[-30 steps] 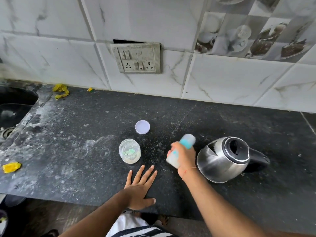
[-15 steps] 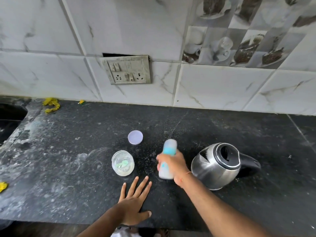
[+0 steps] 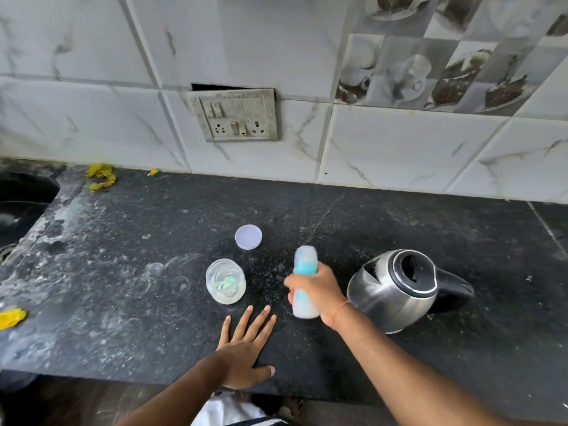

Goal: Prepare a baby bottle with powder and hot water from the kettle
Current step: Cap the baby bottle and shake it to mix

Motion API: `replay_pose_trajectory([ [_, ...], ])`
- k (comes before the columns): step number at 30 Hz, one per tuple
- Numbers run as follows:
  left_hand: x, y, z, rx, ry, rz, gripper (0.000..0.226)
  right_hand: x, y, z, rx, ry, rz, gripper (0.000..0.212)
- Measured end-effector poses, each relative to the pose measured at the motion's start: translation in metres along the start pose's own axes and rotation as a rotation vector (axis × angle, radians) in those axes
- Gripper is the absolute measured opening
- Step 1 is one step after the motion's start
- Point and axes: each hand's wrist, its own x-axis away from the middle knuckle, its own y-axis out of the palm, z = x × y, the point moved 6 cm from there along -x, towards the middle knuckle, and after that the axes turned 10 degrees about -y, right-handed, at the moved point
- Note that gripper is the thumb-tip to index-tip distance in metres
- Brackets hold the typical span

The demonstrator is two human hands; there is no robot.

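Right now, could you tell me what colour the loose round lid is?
Pale lilac lid, seen in the head view.

Blue-and-white bottle (image 3: 305,279); steel-and-black kettle (image 3: 396,287); speckled black counter (image 3: 123,241); lilac lid (image 3: 248,237).

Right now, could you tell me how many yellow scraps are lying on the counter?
3: one yellow scrap at the back left, a tiny one against the wall, one at the left edge. More may lie outside the view.

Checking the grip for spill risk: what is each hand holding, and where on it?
The right hand grips the baby bottle around its middle. The left hand holds nothing, flat on the counter.
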Motion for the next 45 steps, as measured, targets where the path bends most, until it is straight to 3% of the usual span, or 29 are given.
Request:
replay_pose_trajectory([
  [2,0.001,-0.002,-0.002,-0.005,0.004,0.005,0.11,0.003,0.002,0.001,-0.106,0.052,0.035,0.018],
  [4,0.0,-0.003,0.001,-0.004,0.011,0.018,0.11,-0.002,-0.006,-0.004,-0.08,-0.104,0.104,0.017],
  [6,0.001,0.0,0.002,-0.007,0.004,0.022,0.11,-0.002,-0.003,0.0,-0.02,-0.037,0.044,0.018],
  [8,0.001,0.0,0.001,-0.005,-0.002,0.026,0.11,0.004,-0.001,0.008,-0.111,0.107,-0.01,0.021],
  [12,0.0,0.002,0.002,-0.01,0.007,0.027,0.109,-0.003,-0.006,0.004,-0.062,-0.04,0.062,0.017],
  [15,0.001,0.002,-0.001,0.003,0.003,0.027,0.109,0.004,-0.001,0.009,-0.087,0.094,-0.003,0.019],
  [18,0.0,0.001,0.0,0.0,0.011,0.03,0.109,0.003,-0.006,0.005,-0.005,-0.045,0.049,0.016],
  [23,0.0,0.003,-0.003,0.035,0.016,0.01,0.109,0.004,-0.006,0.005,-0.021,0.037,0.022,0.017],
  [25,-0.001,0.002,0.0,0.053,0.02,-0.004,0.109,0.003,-0.01,0.0,0.015,-0.114,0.075,0.014],
  [30,0.003,-0.006,0.004,0.091,-0.027,-0.061,0.112,0.012,-0.007,0.009,0.081,0.023,0.012,0.018],
  [32,0.002,-0.017,0.009,0.171,-0.044,-0.031,0.115,0.01,-0.013,0.003,0.174,-0.14,0.086,0.015],
  [33,0.002,-0.023,0.012,0.225,-0.055,-0.003,0.116,0.007,-0.014,0.004,0.136,-0.129,0.107,0.014],
  [36,0.004,-0.042,0.02,0.36,-0.031,0.147,0.111,0.009,-0.006,0.012,0.231,-0.034,-0.039,0.021],
  [39,0.006,-0.057,0.022,0.529,0.063,0.309,0.101,0.01,-0.008,0.003,0.278,-0.142,0.066,0.016],
  [40,0.005,-0.058,0.023,0.643,0.076,0.301,0.098,0.008,-0.008,0.001,0.274,-0.157,0.085,0.013],
  [43,0.001,-0.064,0.028,0.962,0.063,0.258,0.094,0.02,0.005,0.009,0.357,-0.075,-0.058,0.023],
  [45,-0.003,-0.073,0.028,1.037,0.046,0.213,0.087,0.026,0.006,0.006,0.32,-0.121,0.023,0.023],
])
